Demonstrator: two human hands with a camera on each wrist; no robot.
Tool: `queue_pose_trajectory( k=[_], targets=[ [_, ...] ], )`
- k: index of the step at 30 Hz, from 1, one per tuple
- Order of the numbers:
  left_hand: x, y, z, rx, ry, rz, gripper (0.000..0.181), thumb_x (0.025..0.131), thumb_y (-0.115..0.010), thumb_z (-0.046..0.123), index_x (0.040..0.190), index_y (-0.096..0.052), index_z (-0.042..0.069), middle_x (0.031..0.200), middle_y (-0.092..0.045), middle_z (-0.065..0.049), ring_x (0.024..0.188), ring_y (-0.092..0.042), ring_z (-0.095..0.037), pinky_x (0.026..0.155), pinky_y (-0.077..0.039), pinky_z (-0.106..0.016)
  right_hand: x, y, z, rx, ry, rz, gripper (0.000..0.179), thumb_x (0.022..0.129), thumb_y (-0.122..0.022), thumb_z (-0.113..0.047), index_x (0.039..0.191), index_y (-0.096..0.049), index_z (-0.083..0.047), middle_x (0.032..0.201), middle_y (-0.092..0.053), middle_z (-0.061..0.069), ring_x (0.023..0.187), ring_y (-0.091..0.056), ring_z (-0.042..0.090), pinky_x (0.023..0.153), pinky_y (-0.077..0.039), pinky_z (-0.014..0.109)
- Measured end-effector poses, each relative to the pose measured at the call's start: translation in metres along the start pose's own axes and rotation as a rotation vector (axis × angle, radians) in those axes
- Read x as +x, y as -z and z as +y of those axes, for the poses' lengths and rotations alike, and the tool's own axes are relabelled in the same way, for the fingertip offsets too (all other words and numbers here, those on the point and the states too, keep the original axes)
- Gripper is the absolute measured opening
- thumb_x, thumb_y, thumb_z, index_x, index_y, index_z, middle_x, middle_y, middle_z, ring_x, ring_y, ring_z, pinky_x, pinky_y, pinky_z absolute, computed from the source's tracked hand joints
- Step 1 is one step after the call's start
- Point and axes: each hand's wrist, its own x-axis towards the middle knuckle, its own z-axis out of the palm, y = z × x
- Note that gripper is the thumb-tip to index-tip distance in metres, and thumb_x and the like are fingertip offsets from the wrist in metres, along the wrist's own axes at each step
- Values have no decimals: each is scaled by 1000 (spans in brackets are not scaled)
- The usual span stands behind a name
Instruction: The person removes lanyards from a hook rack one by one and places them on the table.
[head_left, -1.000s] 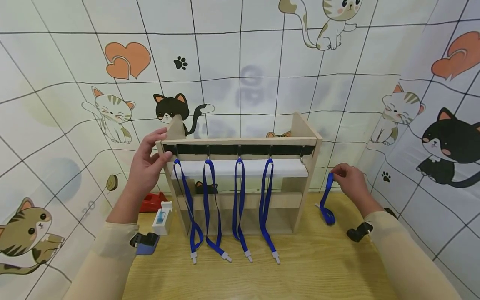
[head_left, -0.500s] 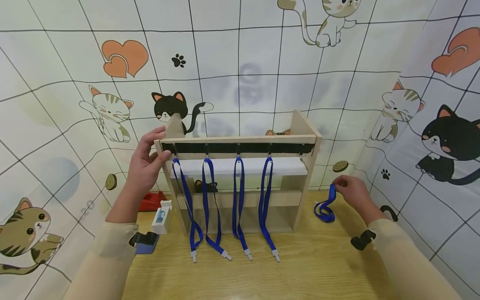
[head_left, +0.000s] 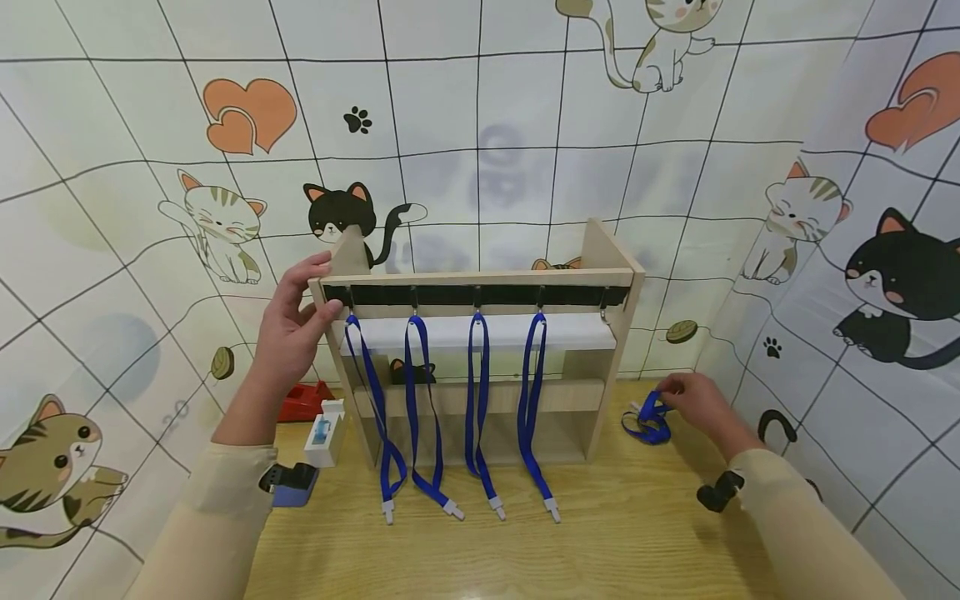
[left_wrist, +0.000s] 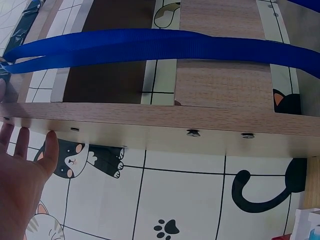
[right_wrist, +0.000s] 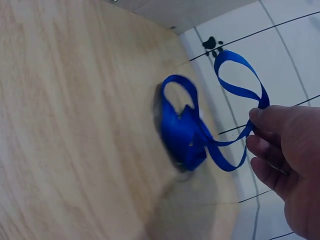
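Blue lanyards (head_left: pixel 527 417) with pale end clips hang side by side from hooks on the black strip (head_left: pixel 450 295) of a light wooden shelf (head_left: pixel 480 396). At the strip's right end is a bare hook (head_left: pixel 604 302). My left hand (head_left: pixel 292 321) holds the shelf's upper left side panel (left_wrist: pixel 150 117), thumb at the front edge and fingers against the outer face. To the shelf's right, my right hand (head_left: pixel 701 404) pinches a loop of another blue lanyard (right_wrist: pixel 182 132) between thumb and index finger. The rest of that lanyard lies bunched on the table.
Left of the shelf stand a red object (head_left: pixel 303 402), a small white box (head_left: pixel 324 437) and a blue item (head_left: pixel 294 493) partly behind the left wrist. A white roll-like piece (head_left: pixel 446 333) spans the shelf. The wooden table (head_left: pixel 450 558) meets a cat-patterned wall covering (head_left: pixel 442 108).
My right hand has lowered, and the lanyard that hung from it has gathered into a bunch on the table. The left hand stays on the shelf.
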Motion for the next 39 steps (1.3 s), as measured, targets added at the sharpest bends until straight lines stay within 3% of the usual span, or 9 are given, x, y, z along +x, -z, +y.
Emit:
queue_pose_trajectory(
  k=[9,15,19,26,34,39],
  targets=[
    [0,1,0,-24,-9,12,48,108,-67,-2,154,-53,5,172,-45,-3,152,-41,-29,114,-49,-35,3,-17,16,8,-18,2,7,102,-74,1,106,-78,5,96,-75,13,85,-67,26,70,-55,37],
    [0,1,2,-29,-4,19,48,108,-67,-1,154,-52,5,172,-45,-3,153,-41,-30,119,-48,-41,3,-27,25,35,-71,-6,8,104,-75,-4,107,-79,2,99,-77,11,89,-68,26,75,-57,38],
    [0,1,3,-22,1,18,49,108,-67,0,155,-52,6,172,-44,-2,153,-41,-29,120,-47,-45,2,-31,28,24,-51,12,7,103,-75,-4,105,-79,2,100,-78,12,91,-70,26,77,-57,40],
    [0,1,1,-26,0,15,48,108,-67,-1,154,-52,5,172,-44,-3,153,-41,-29,118,-49,-39,-3,-34,25,13,-34,55,9,103,-76,-5,107,-78,3,102,-78,15,93,-71,31,77,-58,43],
    [-1,1,0,-25,1,11,48,109,-67,-1,154,-52,5,173,-44,-3,154,-39,-31,116,-49,-37,-17,-39,9,43,-14,145,18,104,-78,-10,115,-78,4,105,-78,14,95,-70,31,77,-56,37],
    [-1,0,0,-15,-2,5,49,109,-67,0,155,-52,5,173,-43,-3,153,-41,-29,114,-50,-34,-34,-42,-11,110,-47,296,30,108,-75,-22,127,-75,2,109,-75,15,96,-65,24,75,-52,25]
  ],
)
